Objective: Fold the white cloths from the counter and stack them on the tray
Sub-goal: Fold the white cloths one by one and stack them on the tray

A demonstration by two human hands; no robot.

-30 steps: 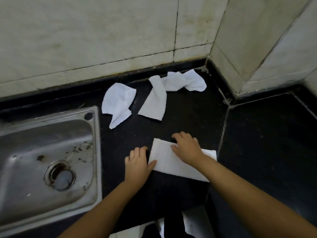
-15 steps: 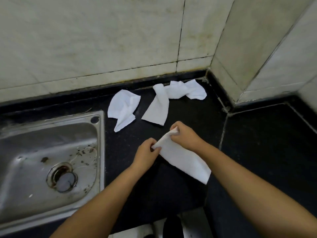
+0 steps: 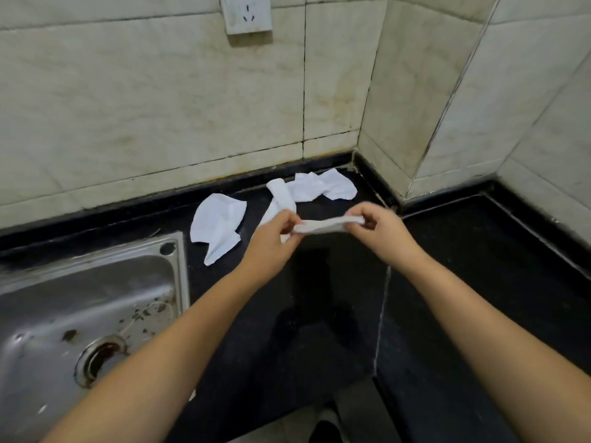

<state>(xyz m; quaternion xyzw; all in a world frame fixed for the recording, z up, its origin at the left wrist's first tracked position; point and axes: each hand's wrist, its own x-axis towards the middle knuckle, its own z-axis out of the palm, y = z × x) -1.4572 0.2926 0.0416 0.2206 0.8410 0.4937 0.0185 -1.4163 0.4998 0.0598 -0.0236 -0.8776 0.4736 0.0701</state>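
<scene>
Pale tiled walls (image 3: 160, 107) fill the upper half of the frame, with a socket (image 3: 246, 14) at top centre. Below them the black surface (image 3: 479, 282) runs across the lower half and turns a corner at centre right. A steel sink (image 3: 80, 298) is set into it at lower left.

Two crumpled white cloths lie on the surface near the wall: one (image 3: 219, 223) left of centre, just beside the sink's corner, and a longer twisted one (image 3: 316, 187) above centre, its lower end hidden behind the left hand.

At the centre of the frame a third cloth, the folded cloth (image 3: 323, 226), is held off the surface as a narrow strip stretched between the two hands. The left hand (image 3: 275, 238) pinches its left end with curled fingers; the right hand (image 3: 377, 231) pinches its right end the same way. The hands are apart, each clamped on the strip.

No tray is in view, so where the stack goes cannot be told.

The risk, as I judge it, is that the fold opens in mid-air: the strip is held only at its ends, and a slackened pinch would let the layers fall apart or drop onto the crumpled cloths or toward the dirty sink.
</scene>
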